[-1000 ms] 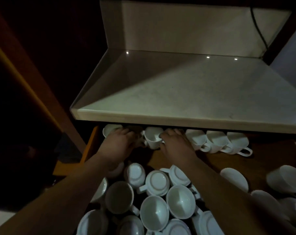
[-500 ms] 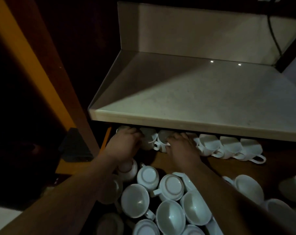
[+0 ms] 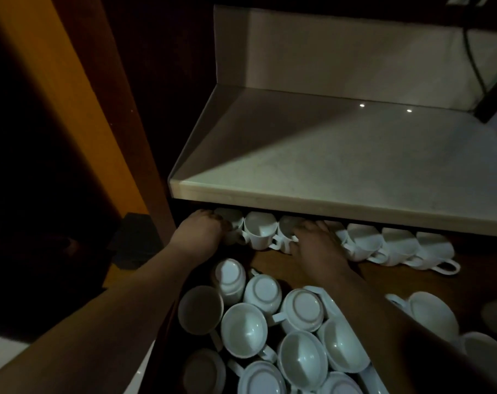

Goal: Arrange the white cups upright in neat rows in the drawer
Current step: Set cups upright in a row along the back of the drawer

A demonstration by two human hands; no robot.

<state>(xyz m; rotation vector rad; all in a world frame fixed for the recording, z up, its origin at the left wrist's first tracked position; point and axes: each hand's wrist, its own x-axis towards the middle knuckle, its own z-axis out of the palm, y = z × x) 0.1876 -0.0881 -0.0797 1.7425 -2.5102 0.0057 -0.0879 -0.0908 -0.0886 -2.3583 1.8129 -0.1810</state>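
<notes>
A row of white cups stands upright along the back of the wooden drawer (image 3: pixel 412 277), half hidden under the counter edge. My left hand (image 3: pixel 201 231) grips the leftmost cup (image 3: pixel 230 223) of that row. My right hand (image 3: pixel 318 245) rests over the third cup (image 3: pixel 288 227), fingers curled around it. Between them stands another upright cup (image 3: pixel 260 230). In the near part of the drawer lies a jumbled pile of white cups (image 3: pixel 275 331), some upright, some upside down.
A pale stone countertop (image 3: pixel 341 166) overhangs the drawer's back. More upright cups (image 3: pixel 395 245) continue the row to the right. Loose cups (image 3: pixel 432 314) lie at the right side. A dark wooden cabinet post (image 3: pixel 144 166) stands at the left.
The view has shifted so the drawer sits further right. Both hands stay at the back row; cups there now stand closer together toward the left corner.
</notes>
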